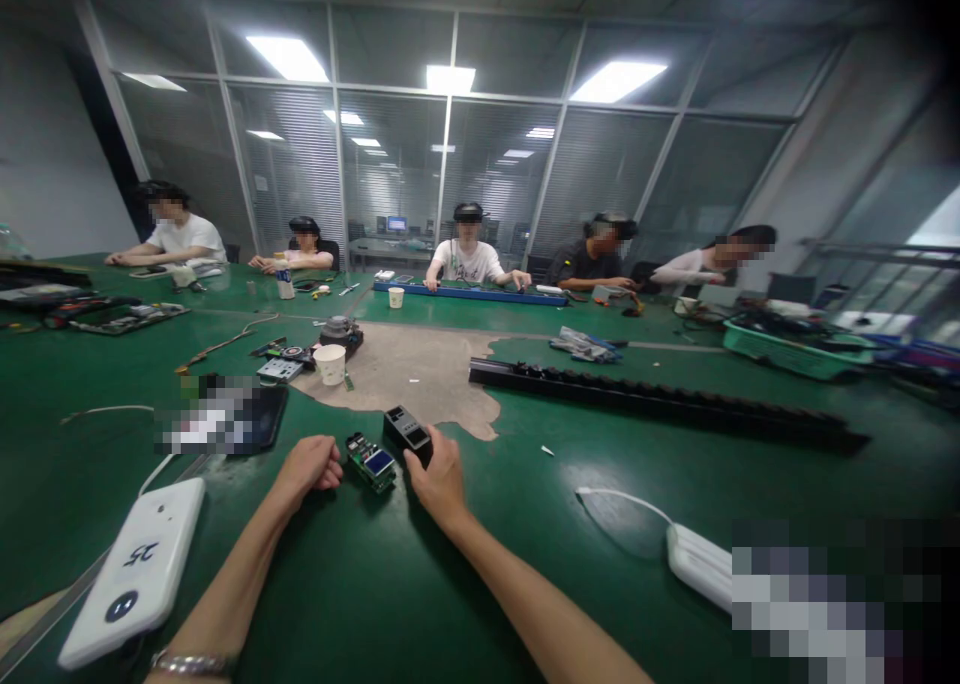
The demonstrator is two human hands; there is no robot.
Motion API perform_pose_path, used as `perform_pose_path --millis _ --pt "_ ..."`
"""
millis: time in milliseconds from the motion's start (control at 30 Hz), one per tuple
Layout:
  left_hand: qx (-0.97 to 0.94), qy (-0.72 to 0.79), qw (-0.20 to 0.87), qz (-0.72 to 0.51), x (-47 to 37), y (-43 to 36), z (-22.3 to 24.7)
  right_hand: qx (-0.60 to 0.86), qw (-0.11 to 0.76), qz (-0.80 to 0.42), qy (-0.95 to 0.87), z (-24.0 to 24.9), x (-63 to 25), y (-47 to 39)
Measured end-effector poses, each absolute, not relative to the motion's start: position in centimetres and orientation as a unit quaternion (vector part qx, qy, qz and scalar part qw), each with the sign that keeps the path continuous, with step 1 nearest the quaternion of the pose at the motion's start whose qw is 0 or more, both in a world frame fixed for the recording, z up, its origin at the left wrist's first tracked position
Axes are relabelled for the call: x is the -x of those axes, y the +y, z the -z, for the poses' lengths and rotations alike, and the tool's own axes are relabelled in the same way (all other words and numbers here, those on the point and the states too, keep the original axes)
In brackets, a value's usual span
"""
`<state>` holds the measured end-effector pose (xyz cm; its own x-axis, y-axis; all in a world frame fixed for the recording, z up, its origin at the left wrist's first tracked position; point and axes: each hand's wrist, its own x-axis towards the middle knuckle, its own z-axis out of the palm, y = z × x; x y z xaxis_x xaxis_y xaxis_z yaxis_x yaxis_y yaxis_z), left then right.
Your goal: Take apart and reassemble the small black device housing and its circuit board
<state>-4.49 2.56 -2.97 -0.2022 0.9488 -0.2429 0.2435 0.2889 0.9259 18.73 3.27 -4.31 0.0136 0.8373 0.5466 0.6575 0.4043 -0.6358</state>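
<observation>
My right hand [441, 472] grips a black box-shaped plastic casing [407, 432] by its near right end, the thumb along its side. The casing has cut-outs in its top and is tilted just above or on the green table. Left of it lies a small circuit-board assembly [370, 462] with a dark blue display and green boards. Beside that board, on its left, my left hand [318, 464] is closed with the fingers curled in, apart from the board. Whatever may be inside those fingers is hidden.
A white power bank [135, 569] lies at my left and another white device [697, 564] with a cable at my right. Ahead are a paper cup [330, 364], loose electronic parts [281, 368] and a long black bar [660, 404]. Several people sit across the green table [540, 564].
</observation>
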Motion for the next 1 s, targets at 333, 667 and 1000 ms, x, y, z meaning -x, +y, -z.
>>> perform_pose_path --millis 333,667,1000 --pt "-0.429 0.691 0.453 -0.365 4.5 3.0 2.4 0.438 0.561 -0.276 -0.646 1.5 -18.8 1.3" --pt "-0.432 0.704 0.418 -0.379 4.6 2.7 1.8 0.423 0.528 -0.223 -0.702 1.3 -15.6 -0.2" --pt "-0.45 0.703 0.403 -0.376 5.2 3.2 3.2 0.379 0.516 -0.099 -0.762 1.4 -15.2 0.0"
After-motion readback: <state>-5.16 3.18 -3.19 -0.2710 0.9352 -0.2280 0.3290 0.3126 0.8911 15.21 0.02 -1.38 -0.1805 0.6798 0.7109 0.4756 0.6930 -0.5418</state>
